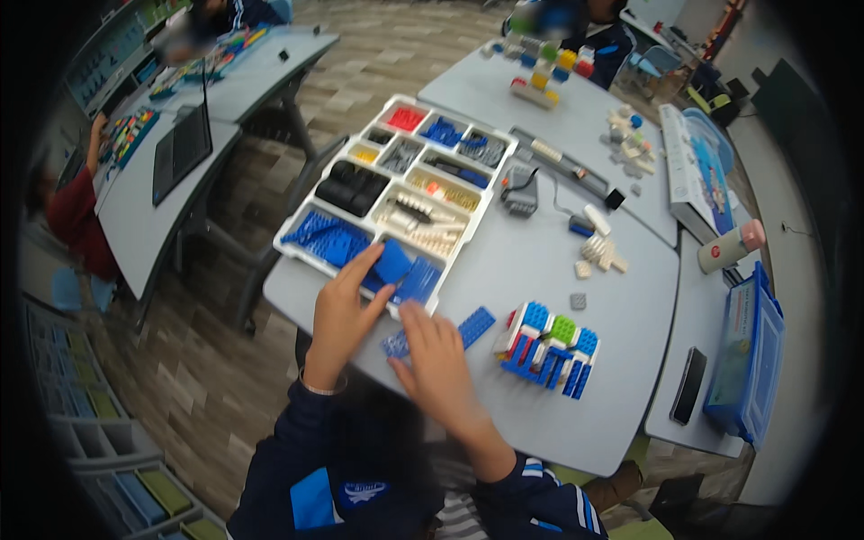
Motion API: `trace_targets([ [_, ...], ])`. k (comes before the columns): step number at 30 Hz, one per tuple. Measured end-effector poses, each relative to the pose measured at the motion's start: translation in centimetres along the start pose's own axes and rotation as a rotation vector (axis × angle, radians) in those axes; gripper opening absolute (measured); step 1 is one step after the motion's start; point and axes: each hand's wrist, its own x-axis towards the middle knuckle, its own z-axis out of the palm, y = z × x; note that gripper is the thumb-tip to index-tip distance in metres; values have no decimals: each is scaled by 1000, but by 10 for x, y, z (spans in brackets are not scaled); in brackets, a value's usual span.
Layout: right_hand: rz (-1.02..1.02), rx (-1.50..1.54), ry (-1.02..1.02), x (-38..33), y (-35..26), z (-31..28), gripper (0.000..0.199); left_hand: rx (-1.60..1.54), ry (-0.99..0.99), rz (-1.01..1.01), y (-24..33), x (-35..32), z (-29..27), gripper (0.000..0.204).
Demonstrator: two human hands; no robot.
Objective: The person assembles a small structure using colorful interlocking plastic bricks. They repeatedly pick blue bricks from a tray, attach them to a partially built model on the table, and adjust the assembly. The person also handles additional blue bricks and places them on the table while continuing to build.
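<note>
My left hand (346, 301) reaches into the near compartment of a white sorting tray (285, 236), thumb and fingers apart. Its fingertips are at a smooth blue piece (393, 262) standing tilted among other blue parts; whether they touch it is unclear. Just outside the tray's near edge, my right hand (436, 360) is spread over the table, fingers stretched toward the tray. A studded blue plate (477, 326) sticks out to the right of it, and a blue studded end (394, 345) shows on its left. The hand hides whether these are one piece.
A colourful brick model (549, 349) stands on the table (621, 297) to the right. Beyond it lie white pieces (601, 250), a grey motor-like box (520, 191) with a cable and a long grey rail (567, 171). A bottle (731, 247), a phone (688, 385) and a blue-edged bin (747, 351) are far right.
</note>
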Motion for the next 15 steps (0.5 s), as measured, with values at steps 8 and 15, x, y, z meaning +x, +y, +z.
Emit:
trace_targets([
  [8, 8, 8, -9, -1, 0, -2, 73, 43, 145, -114, 4, -4, 12, 45],
  [15, 3, 3, -29, 3, -1, -6, 76, -63, 196, -91, 2, -9, 10, 42],
])
